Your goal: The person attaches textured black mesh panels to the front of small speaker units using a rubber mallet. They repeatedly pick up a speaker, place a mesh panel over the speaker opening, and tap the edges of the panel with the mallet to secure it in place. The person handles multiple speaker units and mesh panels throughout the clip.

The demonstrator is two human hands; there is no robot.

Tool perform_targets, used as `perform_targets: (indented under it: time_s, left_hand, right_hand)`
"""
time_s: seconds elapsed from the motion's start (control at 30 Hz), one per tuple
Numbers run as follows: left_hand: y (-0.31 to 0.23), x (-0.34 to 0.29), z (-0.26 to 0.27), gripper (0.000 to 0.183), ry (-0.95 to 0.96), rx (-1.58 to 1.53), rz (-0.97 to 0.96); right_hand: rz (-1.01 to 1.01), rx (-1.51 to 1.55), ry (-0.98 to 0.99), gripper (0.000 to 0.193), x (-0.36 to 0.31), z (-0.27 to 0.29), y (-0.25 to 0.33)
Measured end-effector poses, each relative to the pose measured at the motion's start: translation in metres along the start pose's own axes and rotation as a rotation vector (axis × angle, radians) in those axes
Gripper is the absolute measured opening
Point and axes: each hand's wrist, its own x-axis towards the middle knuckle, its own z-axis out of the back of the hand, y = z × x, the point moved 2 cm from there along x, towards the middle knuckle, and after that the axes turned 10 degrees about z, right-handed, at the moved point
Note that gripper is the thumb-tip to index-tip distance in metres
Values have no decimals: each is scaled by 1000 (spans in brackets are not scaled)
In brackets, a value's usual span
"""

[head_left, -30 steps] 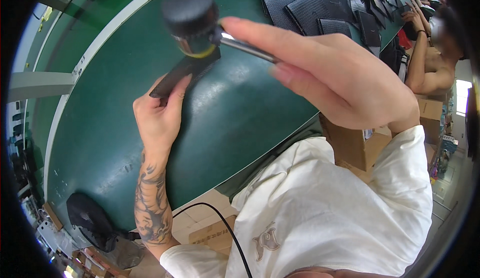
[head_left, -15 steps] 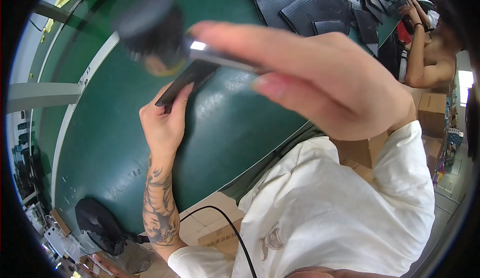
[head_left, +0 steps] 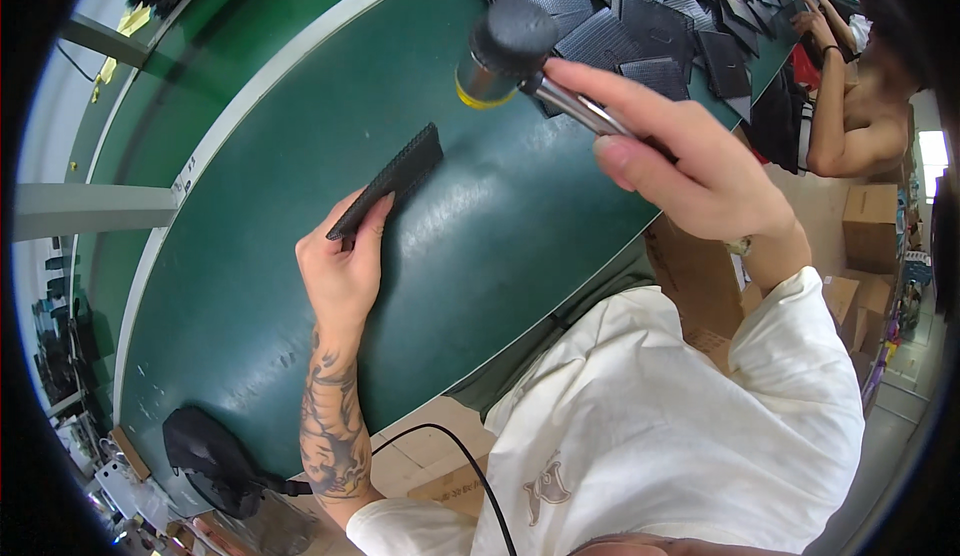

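Your left hand (head_left: 345,266) pinched one black textured piece (head_left: 390,181) by its near end, edge-up over the one green table (head_left: 250,306), probably leaving its far end clear of your fingers. Your right hand (head_left: 710,181) had fingers wrapped around one mallet's (head_left: 510,46) metal handle, likely for control of the head, raised apart, right of the piece. Far right: many overlapping black pieces (head_left: 630,41), exact count unclear.

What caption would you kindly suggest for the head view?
Left hand grips a black textured piece; right hand holds a mallet over a green table.
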Motion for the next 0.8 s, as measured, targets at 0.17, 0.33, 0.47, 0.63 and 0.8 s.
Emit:
perform_targets:
  time_s: [0.17, 0.33, 0.47, 0.63, 0.8]
  left_hand:
    - [0, 0, 0, 19, 5, -7, -17]
    - [-1, 0, -1, 19, -6, -15, 4]
    - [-2, 2, -3, 19, -13, 30, 31]
    - [3, -1, -2, 20, -12, -201, 171]
    - [8, 2, 2, 22, -59, -195, 234]
  right_hand:
    - [51, -115, -4, 58, -11, -21, -30]
    - [218, -282, -48, 61, -20, -53, -59]
    - [199, -447, 86, 64, -27, -59, -63]
    - [284, -586, 77, 62, -14, -75, -81]
    - [273, -599, 113, 65, 1, -74, -75]
